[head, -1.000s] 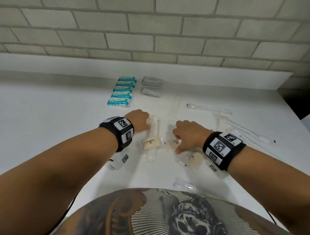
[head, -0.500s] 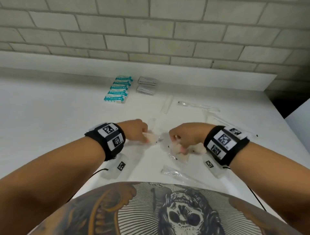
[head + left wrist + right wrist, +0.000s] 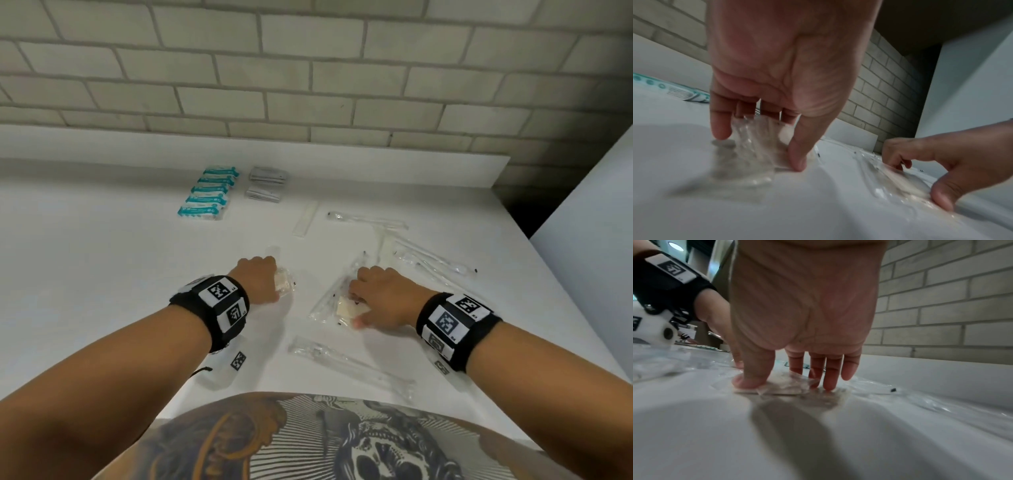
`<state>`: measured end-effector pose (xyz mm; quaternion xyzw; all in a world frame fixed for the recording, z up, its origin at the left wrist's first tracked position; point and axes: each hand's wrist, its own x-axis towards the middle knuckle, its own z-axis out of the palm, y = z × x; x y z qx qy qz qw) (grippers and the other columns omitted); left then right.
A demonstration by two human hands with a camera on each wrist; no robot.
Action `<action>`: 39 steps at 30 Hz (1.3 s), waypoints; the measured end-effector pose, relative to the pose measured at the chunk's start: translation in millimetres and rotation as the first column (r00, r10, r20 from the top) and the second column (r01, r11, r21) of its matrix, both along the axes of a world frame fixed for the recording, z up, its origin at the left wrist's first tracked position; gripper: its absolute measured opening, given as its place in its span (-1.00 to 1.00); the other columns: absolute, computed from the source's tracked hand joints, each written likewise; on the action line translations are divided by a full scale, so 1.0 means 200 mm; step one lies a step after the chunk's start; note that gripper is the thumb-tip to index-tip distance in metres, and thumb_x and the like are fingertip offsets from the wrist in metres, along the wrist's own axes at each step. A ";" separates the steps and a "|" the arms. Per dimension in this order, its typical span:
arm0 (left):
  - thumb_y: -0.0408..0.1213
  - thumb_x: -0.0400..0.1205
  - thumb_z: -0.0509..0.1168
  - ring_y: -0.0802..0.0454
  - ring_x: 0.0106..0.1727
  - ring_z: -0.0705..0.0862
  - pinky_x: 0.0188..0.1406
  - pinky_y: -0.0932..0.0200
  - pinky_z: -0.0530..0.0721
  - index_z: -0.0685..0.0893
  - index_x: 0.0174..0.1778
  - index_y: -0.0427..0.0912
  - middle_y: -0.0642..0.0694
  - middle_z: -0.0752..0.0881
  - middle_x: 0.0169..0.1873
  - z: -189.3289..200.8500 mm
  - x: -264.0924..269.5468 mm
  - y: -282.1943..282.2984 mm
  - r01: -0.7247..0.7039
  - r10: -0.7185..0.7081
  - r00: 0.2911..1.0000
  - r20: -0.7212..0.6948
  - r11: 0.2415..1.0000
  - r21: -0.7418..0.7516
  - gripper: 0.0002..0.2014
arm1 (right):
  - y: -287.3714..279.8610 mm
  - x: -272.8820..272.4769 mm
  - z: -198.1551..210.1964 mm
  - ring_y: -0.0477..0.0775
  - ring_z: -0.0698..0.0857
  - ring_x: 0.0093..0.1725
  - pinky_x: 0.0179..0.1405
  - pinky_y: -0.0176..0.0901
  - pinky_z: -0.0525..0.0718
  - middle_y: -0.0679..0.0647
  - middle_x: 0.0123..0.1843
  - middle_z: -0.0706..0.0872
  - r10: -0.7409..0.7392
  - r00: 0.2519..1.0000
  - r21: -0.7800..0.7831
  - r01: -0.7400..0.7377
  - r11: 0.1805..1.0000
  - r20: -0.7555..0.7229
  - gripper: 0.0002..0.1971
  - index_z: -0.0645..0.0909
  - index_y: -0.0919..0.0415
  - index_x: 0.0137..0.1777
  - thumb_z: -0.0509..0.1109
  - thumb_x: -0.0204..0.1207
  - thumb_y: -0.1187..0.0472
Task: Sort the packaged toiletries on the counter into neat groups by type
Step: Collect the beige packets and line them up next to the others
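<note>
My left hand [image 3: 260, 277] pinches a small clear packet [image 3: 285, 285] with a cream item inside, thumb in front and fingers behind, down on the white counter [image 3: 102, 274]. The left wrist view shows that left hand [image 3: 759, 148] around the crinkled packet [image 3: 748, 165]. My right hand [image 3: 380, 298] holds a second cream packet [image 3: 349, 308] flat on the counter. In the right wrist view the right hand [image 3: 789, 379] has its thumb on one end of this packet [image 3: 777, 391] and its fingers on the other.
Teal packets [image 3: 209, 197] lie in a row at the back, grey sachets [image 3: 267, 185] beside them. Long clear packets [image 3: 428, 260] are scattered right of my right hand, and one [image 3: 349, 363] lies near the front edge. A white panel [image 3: 599, 257] bounds the right.
Half a second ago both hands held their packets close together. Now the hands are further apart, each with its packet down on the counter.
</note>
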<state>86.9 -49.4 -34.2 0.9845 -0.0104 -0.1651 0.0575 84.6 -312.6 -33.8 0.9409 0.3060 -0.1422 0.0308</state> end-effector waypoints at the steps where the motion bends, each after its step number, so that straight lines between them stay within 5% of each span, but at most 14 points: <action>1: -0.08 0.53 0.36 -0.23 0.33 0.52 0.29 0.02 0.52 0.40 0.42 -0.20 -0.19 0.55 0.30 -0.01 0.00 -0.02 0.002 -0.002 1.000 0.007 1.000 0.015 -0.43 | -0.01 0.00 0.01 0.01 0.45 0.00 0.05 -0.08 0.47 -0.11 0.00 0.39 -0.009 1.000 -0.010 0.009 1.000 0.002 -0.53 0.47 -0.05 0.16 0.32 0.37 -0.31; 6: -0.12 0.50 0.40 -0.22 0.30 0.54 0.19 0.05 0.53 0.44 0.41 -0.18 -0.21 0.53 0.28 -0.02 -0.01 -0.12 -0.015 0.020 0.998 0.065 0.997 -0.076 -0.43 | -0.05 -0.03 0.00 0.00 0.46 -0.04 -0.17 -0.15 0.38 -0.19 -0.09 0.44 -0.086 0.991 0.052 0.091 0.994 -0.100 -0.57 0.41 -0.14 -0.01 0.48 0.22 -0.24; 12: -0.15 0.53 0.42 -0.21 0.24 0.57 0.09 0.08 0.52 0.46 0.39 -0.19 -0.22 0.48 0.28 -0.04 -0.02 -0.27 0.012 0.005 0.995 0.096 0.986 -0.168 -0.47 | -0.08 -0.09 0.04 0.01 0.44 -0.04 -0.14 -0.13 0.41 -0.11 -0.06 0.45 -0.004 0.997 0.031 0.006 1.000 -0.077 -0.60 0.43 -0.03 -0.09 0.51 0.29 -0.21; 15: -0.15 0.54 0.40 -0.20 0.22 0.58 0.08 0.09 0.52 0.46 0.37 -0.19 -0.22 0.50 0.26 -0.04 -0.02 -0.34 0.035 -0.018 0.996 0.093 0.981 -0.188 -0.50 | -0.11 -0.09 0.03 0.04 0.58 -0.08 -0.24 -0.13 0.53 -0.10 -0.12 0.56 -0.148 0.968 0.138 0.178 0.974 -0.205 -0.63 0.37 -0.06 -0.11 0.55 0.30 0.01; 18: -0.12 0.53 0.40 -0.20 0.18 0.60 0.02 0.11 0.50 0.47 0.34 -0.20 -0.23 0.53 0.22 -0.05 -0.02 -0.39 0.049 -0.031 0.995 0.090 0.980 -0.194 -0.50 | -0.17 -0.02 0.09 0.04 0.58 -0.11 -0.40 -0.27 0.37 -0.07 -0.13 0.55 -0.265 0.951 0.080 0.280 0.957 -0.157 -0.74 0.43 0.03 -0.09 0.50 0.40 0.14; 21: -0.11 0.55 0.38 -0.20 0.19 0.59 -0.02 0.13 0.47 0.44 0.36 -0.22 -0.23 0.54 0.23 -0.05 -0.01 -0.43 0.042 -0.026 0.996 0.087 0.981 -0.189 -0.49 | -0.26 0.06 0.15 0.01 0.56 -0.20 -0.50 -0.32 0.42 -0.01 -0.17 0.56 -0.493 0.834 0.207 0.542 0.814 -0.246 -0.77 0.42 0.06 -0.28 0.45 0.47 0.18; 23: -0.11 0.56 0.38 -0.20 0.20 0.59 -0.02 0.12 0.47 0.43 0.37 -0.23 -0.23 0.54 0.23 -0.05 0.00 -0.46 0.037 -0.021 0.996 0.086 0.982 -0.187 -0.49 | -0.30 0.09 0.14 -0.01 0.58 -0.31 -0.51 -0.33 0.50 0.04 -0.19 0.63 -0.588 0.674 0.324 0.735 0.596 -0.447 -0.82 0.51 0.13 -0.23 0.47 0.47 0.15; 25: -0.12 0.57 0.37 -0.20 0.19 0.59 -0.02 0.10 0.50 0.42 0.37 -0.23 -0.23 0.54 0.23 -0.04 0.00 -0.49 0.041 -0.025 0.996 0.090 0.983 -0.179 -0.50 | -0.30 0.08 0.10 0.04 0.59 -0.32 -0.42 -0.24 0.57 0.14 -0.13 0.69 -0.621 0.569 0.280 0.817 0.505 -0.540 -0.78 0.57 0.20 -0.05 0.50 0.46 0.10; 29: -0.14 0.56 0.37 -0.20 0.15 0.60 0.03 0.04 0.56 0.44 0.32 -0.25 -0.24 0.57 0.17 -0.04 0.01 -0.53 0.056 -0.039 0.994 0.107 0.985 -0.160 -0.53 | -0.19 0.06 0.02 0.12 0.67 -0.05 -0.25 -0.10 0.68 0.14 0.21 0.56 -0.673 0.607 0.215 0.789 0.576 -0.423 -0.40 0.47 0.19 0.33 0.56 0.35 0.00; 32: -0.13 0.55 0.38 -0.18 0.13 0.61 -0.03 0.07 0.55 0.45 0.30 -0.25 -0.22 0.59 0.15 -0.04 0.01 -0.54 0.059 -0.040 0.993 0.107 0.983 -0.176 -0.53 | -0.09 0.06 0.01 0.16 0.66 0.06 -0.23 -0.14 0.64 0.16 0.20 0.57 -0.686 0.662 0.177 0.746 0.642 -0.301 -0.27 0.33 0.23 0.47 0.56 0.35 0.10; 34: -0.10 0.54 0.39 -0.16 0.14 0.61 -0.06 0.11 0.52 0.45 0.31 -0.24 -0.20 0.59 0.16 -0.04 0.00 -0.54 0.050 -0.030 0.994 0.101 0.979 -0.197 -0.51 | -0.05 0.08 0.02 0.15 0.67 -0.01 -0.34 -0.16 0.62 0.15 0.11 0.61 -0.707 0.603 0.179 0.793 0.583 -0.368 -0.16 0.13 0.25 0.57 0.52 0.36 0.26; 36: -0.08 0.53 0.41 -0.14 0.15 0.61 -0.07 0.13 0.52 0.44 0.32 -0.22 -0.17 0.59 0.16 -0.04 0.00 -0.54 0.038 -0.020 0.997 0.080 0.971 -0.236 -0.48 | -0.03 0.08 0.03 0.19 0.68 -0.02 -0.25 -0.07 0.72 0.20 0.15 0.61 -0.719 0.524 0.156 0.843 0.516 -0.456 -0.09 0.02 0.25 0.60 0.51 0.36 0.35; 39: -0.05 0.52 0.43 -0.06 -0.02 0.59 -0.17 0.17 0.45 0.47 0.13 -0.19 -0.08 0.56 -0.03 0.00 0.00 -0.50 0.020 -0.015 1.000 0.017 0.947 -0.320 -0.58 | -0.03 0.07 0.08 0.26 0.73 -0.08 -0.16 0.04 0.79 0.28 0.05 0.68 -0.706 0.549 0.093 0.814 0.574 -0.448 -0.36 0.36 0.43 0.43 0.47 0.34 0.42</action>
